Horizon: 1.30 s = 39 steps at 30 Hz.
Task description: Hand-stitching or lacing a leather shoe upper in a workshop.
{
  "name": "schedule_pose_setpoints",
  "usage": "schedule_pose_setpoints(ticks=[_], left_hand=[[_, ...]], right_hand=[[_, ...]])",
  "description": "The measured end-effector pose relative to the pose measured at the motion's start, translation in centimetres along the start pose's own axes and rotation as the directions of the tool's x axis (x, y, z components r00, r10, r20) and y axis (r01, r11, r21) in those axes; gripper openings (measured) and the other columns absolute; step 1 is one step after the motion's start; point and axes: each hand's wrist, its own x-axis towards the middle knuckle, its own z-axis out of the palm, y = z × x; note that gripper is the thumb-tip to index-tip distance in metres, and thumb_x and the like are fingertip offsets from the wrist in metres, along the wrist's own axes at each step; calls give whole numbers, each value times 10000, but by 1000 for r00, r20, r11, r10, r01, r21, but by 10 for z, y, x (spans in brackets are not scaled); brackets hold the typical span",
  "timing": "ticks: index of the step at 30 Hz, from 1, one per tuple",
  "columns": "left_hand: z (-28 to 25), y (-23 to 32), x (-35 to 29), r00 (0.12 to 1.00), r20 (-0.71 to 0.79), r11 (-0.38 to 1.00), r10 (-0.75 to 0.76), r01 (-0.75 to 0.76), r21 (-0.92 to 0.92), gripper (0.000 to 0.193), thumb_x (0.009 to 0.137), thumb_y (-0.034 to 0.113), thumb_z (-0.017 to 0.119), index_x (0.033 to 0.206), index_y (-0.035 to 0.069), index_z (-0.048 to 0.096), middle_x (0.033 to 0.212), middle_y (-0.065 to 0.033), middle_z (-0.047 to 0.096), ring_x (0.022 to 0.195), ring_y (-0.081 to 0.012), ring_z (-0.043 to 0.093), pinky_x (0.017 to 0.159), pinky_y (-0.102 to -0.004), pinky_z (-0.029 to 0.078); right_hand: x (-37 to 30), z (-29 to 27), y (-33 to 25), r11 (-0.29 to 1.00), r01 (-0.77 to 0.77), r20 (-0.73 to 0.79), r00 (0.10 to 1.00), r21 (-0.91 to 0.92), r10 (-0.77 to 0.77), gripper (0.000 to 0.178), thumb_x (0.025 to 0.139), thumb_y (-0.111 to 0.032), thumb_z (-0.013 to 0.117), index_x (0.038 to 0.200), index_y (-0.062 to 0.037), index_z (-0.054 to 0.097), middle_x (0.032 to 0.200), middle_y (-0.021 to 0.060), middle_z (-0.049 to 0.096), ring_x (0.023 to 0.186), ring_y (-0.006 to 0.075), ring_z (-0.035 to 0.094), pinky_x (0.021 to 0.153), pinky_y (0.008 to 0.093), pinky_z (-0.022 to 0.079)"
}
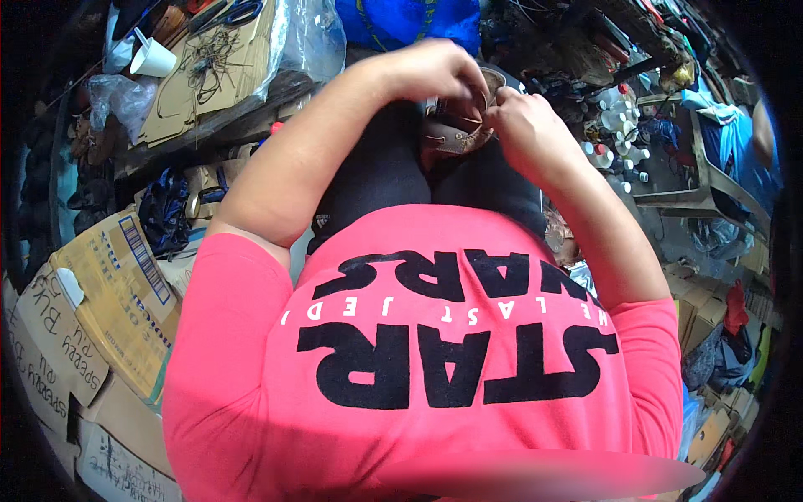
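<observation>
A brown leather boat shoe [452,139] rests between my thighs at the top middle, its lace and eyelets showing on the nearer part. My right hand [520,113] is closed on the shoe's upper edge from the right, thumb and fingers pinched together. Over the far side of the shoe is my left hand [439,70], its fingers bent down toward the opening. Those fingertips are drawn together, and what they pinch is too small or hidden to make out. Part of the shoe is covered by both hands.
On the left, cardboard sheets [188,105] bear a tangle of dark cord [209,71], with scissors [240,12] and a white cup [153,58] nearby. Several small bottles [615,125] stand at right, beside a metal frame [694,199]. Flattened cartons [117,289] lie lower left.
</observation>
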Motion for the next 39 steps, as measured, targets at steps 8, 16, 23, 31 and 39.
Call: schedule_pose_setpoints(ticks=[8,16,23,31,39], left_hand=[[-80,-50,-101,514,-855,775,69,512,371,357,705,22,634,1062,23,644,1197,-226,558,988,-311,613,860,-399,485],[20,3,-55,894,-440,960,87,43,278,242,758,191,700,962,61,683,980,-113,625,998,-270,582,895,-350,457],[5,-13,-50,865,-488,953,-120,238,189,170,860,178,549,912,59,660,852,-130,662,859,-277,645,763,-385,495],[18,-24,-59,919,-348,-247,-184,-386,-889,403,996,342,382,742,67,533,677,-22,482,631,-160,450,790,-349,444],[-11,-71,-91,868,-249,274,-430,-137,-952,367,974,355,449,915,53,650,868,-103,659,768,-220,619,824,-388,495]], right_hand=[[0,19,30,668,-268,158,962,695,222,147,832,-127,668,926,-15,675,791,20,616,728,70,541,673,249,465],[-31,33,32,759,-65,-128,973,648,193,234,733,-193,760,851,-33,636,793,67,514,712,183,535,672,303,441],[-21,61,69,55,-94,12,597,994,802,282,933,-250,551,805,-6,613,850,80,612,773,211,604,698,308,481],[-29,68,62,-893,178,142,956,413,256,399,987,-345,416,667,-110,449,570,-10,371,541,128,389,683,317,413],[-77,87,91,-703,26,360,845,711,395,339,953,-376,495,786,-85,538,779,60,598,719,203,588,861,376,466]])
